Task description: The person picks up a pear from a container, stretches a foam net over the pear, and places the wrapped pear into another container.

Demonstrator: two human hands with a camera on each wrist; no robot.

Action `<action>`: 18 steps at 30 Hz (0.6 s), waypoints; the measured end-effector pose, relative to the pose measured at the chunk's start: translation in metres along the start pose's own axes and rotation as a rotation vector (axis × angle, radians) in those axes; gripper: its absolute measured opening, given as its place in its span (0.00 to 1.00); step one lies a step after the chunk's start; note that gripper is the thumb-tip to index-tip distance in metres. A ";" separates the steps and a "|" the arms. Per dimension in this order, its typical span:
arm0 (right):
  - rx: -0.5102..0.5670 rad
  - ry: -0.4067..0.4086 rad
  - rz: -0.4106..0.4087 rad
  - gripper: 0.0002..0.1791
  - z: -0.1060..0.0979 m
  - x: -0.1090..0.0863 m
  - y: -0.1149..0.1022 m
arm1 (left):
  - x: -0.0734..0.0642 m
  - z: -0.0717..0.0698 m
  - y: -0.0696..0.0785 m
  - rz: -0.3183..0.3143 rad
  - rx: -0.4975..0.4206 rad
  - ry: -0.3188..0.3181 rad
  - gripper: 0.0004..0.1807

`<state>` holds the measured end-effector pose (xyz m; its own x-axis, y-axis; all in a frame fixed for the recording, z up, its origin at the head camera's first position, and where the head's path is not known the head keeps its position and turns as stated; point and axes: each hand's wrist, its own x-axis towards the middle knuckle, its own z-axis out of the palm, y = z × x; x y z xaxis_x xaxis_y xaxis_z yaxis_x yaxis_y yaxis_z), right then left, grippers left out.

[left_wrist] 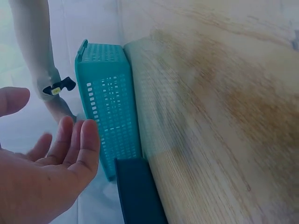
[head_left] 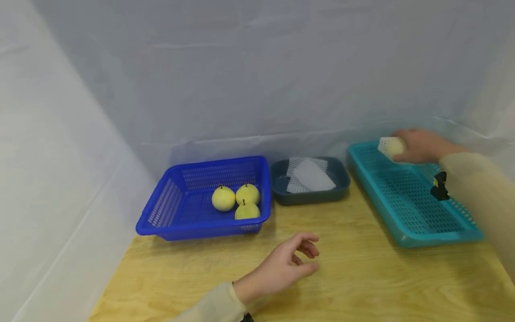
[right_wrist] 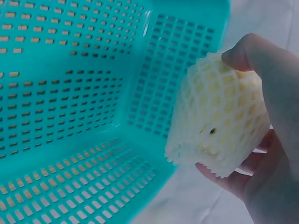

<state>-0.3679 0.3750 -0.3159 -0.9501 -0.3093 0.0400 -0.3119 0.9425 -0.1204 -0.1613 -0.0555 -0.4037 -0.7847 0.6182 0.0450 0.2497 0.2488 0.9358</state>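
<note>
My right hand [head_left: 420, 145] grips a pale yellow pear [right_wrist: 224, 100] wrapped in a white foam net sleeve [right_wrist: 187, 135], held over the far end of the teal basket [head_left: 386, 210]. In the right wrist view the thumb lies on the net's upper side and the fingers curl beneath it. My left hand [head_left: 281, 266] hovers over the front of the wooden table, fingers loosely bent and holding nothing. Several yellow pears [head_left: 223, 198] without nets sit in the right part of the blue basket [head_left: 181, 228], beyond the left hand.
Between the two baskets stands a small dark teal tray [head_left: 310, 197] with white foam nets [head_left: 314, 175] in it. All three containers line the back of the wooden table [head_left: 342, 286], near a white sheet wall [head_left: 257, 80]. Another white sheet [head_left: 60, 179] rises at the left.
</note>
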 end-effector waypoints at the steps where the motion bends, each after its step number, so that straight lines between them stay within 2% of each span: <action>1: -0.003 -0.012 0.009 0.42 0.002 0.001 0.003 | -0.001 0.000 0.000 -0.005 -0.006 0.002 0.24; 4: 0.004 -0.041 0.028 0.42 0.011 0.005 0.012 | -0.003 -0.001 0.002 -0.014 -0.012 0.006 0.27; 12: 0.090 -0.134 0.074 0.39 0.038 0.010 0.038 | -0.005 -0.001 0.002 -0.023 -0.028 0.003 0.26; 18: 0.099 -0.195 0.101 0.42 0.052 0.009 0.045 | -0.005 -0.003 -0.002 -0.019 -0.034 0.008 0.23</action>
<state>-0.3904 0.4076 -0.3722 -0.9555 -0.2421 -0.1686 -0.2049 0.9557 -0.2112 -0.1596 -0.0614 -0.4047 -0.7936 0.6077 0.0297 0.2153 0.2349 0.9479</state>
